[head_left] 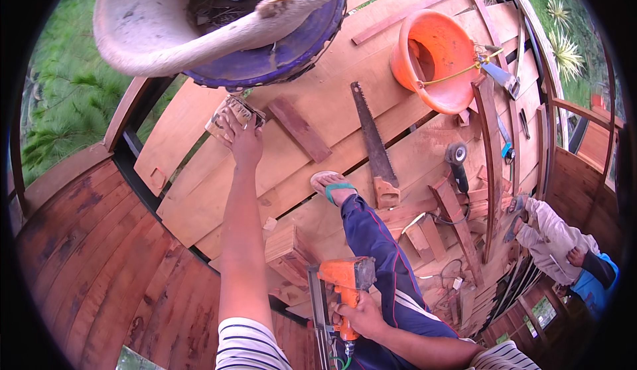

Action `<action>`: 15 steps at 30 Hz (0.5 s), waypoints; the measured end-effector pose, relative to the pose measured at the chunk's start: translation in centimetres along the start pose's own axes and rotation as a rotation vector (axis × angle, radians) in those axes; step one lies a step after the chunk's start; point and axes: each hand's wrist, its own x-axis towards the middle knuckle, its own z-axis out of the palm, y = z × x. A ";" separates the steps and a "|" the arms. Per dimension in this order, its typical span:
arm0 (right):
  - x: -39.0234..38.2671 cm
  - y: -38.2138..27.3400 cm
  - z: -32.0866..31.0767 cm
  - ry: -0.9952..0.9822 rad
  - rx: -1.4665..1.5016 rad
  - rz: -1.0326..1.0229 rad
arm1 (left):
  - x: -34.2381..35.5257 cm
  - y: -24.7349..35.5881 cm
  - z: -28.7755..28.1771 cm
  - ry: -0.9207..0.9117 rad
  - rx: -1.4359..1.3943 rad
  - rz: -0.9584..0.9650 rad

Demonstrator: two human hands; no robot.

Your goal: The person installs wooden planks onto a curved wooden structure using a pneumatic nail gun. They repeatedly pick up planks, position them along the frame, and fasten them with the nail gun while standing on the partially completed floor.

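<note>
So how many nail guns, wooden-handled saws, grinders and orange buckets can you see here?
Nail guns: 1, in the right hand
Wooden-handled saws: 1
Grinders: 1
Orange buckets: 1
Total: 4

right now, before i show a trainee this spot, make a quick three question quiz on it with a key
1. Which of the person's hands grips the nail gun?
2. True or false: the handsaw lies on the wooden boards, apart from the left hand.
3. What colour is the bucket? a) green b) orange c) black

Key: 1. The right hand. 2. True. 3. b) orange.
</note>
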 end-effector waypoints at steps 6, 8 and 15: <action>-0.4 -1.6 -0.2 0.064 -0.076 0.054 | -0.1 -2.7 1.9 0.180 0.042 0.047; 0.0 -0.9 -0.7 0.073 -0.006 0.017 | 0.5 -1.1 2.0 0.098 0.206 0.033; -0.4 -3.0 -0.5 0.041 0.034 0.035 | 2.2 0.2 0.2 -0.063 0.546 0.120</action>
